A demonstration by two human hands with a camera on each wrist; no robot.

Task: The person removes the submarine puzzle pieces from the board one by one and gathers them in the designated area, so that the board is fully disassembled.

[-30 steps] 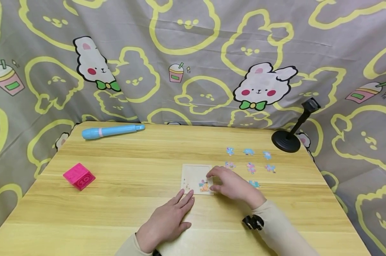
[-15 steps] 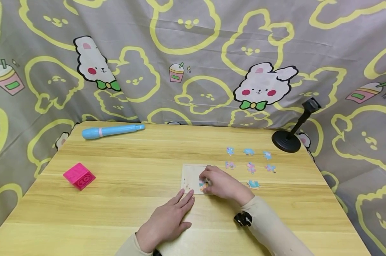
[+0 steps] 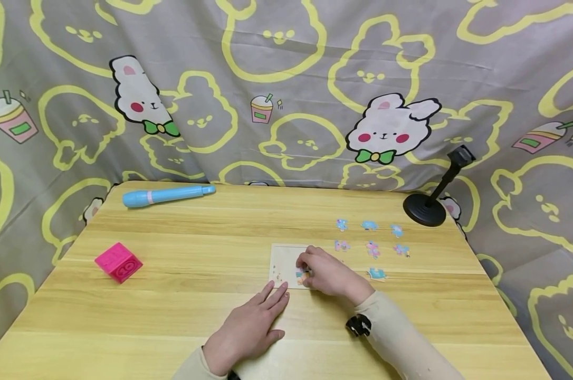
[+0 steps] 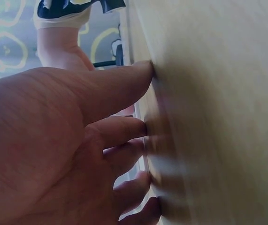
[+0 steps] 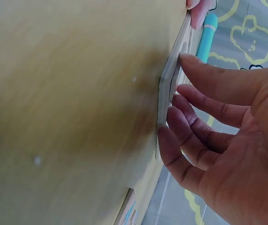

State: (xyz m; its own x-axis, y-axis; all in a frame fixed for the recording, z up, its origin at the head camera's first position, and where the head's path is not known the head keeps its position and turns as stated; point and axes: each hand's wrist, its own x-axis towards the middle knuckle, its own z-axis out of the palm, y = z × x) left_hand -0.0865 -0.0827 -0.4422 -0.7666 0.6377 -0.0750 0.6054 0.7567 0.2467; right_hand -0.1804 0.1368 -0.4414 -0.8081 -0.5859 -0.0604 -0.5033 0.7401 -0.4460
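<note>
In the head view, a small pale puzzle tray lies on the table, with colourful puzzle pieces at its lower right corner. My right hand is over the tray's right side, thumb and fingers bent around a puzzle piece largely hidden under them. The right wrist view has the thumb and fingertips right at the tray. My left hand lies palm down with fingers spread, its fingertips at the tray's lower left edge. In the left wrist view, the left hand's thumb and fingertips rest against the surface.
Several loose puzzle pieces lie in rows right of the tray. A black stand occupies the back right corner. Farther left are a blue microphone-shaped toy and a pink cube. A patterned curtain hangs behind the table.
My right hand has shifted left from the tray's right edge onto its lower right part, then stayed nearly still. The left hand has not moved.
</note>
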